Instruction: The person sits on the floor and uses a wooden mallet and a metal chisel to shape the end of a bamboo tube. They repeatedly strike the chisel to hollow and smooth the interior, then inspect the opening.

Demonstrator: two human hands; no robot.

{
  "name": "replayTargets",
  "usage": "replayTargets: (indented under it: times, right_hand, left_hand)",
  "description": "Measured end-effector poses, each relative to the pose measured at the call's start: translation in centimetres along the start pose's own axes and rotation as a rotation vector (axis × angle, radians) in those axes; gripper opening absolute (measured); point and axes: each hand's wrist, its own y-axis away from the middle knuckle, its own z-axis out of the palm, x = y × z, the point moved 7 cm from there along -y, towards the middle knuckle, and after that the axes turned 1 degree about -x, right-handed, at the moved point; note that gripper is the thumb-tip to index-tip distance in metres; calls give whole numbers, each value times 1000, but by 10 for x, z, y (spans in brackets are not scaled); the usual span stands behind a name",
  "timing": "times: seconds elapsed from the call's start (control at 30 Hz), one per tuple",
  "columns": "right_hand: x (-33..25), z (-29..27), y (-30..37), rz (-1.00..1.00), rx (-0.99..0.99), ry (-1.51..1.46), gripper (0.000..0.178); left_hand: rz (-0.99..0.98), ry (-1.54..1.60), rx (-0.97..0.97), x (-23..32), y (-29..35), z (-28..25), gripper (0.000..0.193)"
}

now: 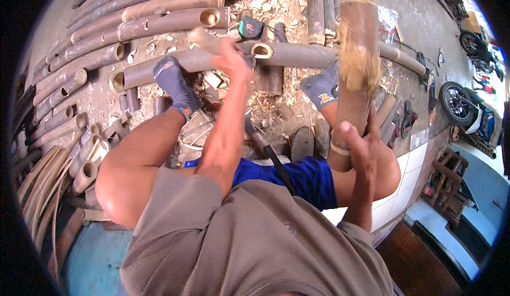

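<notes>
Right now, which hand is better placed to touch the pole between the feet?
Probably the left hand: nearer the pole, though holding something blurred; the right hand holds a bamboo piece.

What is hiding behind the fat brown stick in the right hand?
Behind the brown stick in the right hand, a bamboo pole and a grey-blue sock peek out. The parts the stick covers can't be seen, so anything else there stays secret.

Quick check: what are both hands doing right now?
Left hand: closed around a blurred pale handle.
Right hand: closed, holding a bamboo club.
</notes>
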Motion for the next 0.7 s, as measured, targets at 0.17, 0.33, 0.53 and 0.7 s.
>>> replayTargets:
  times: [0.17, 0.33, 0.53, 0.7]
  right_hand:
    - [74, -19, 23, 87, 142, -224, 81]
    - [67, -21, 3, 20, 229, -237, 84]
    - [77, -30, 4, 47, 248, -213, 90]
    - [81, -27, 3, 114, 240, -229, 93]
  left_hand:
    - [212, -227, -324, 73, 53, 82, 32]
    - [487, -1026, -834, -1, 136, 122, 52]
    - [514, -1078, -981, -53, 138, 115, 50]
    - [552, -1033, -1005, -59, 127, 113, 46]
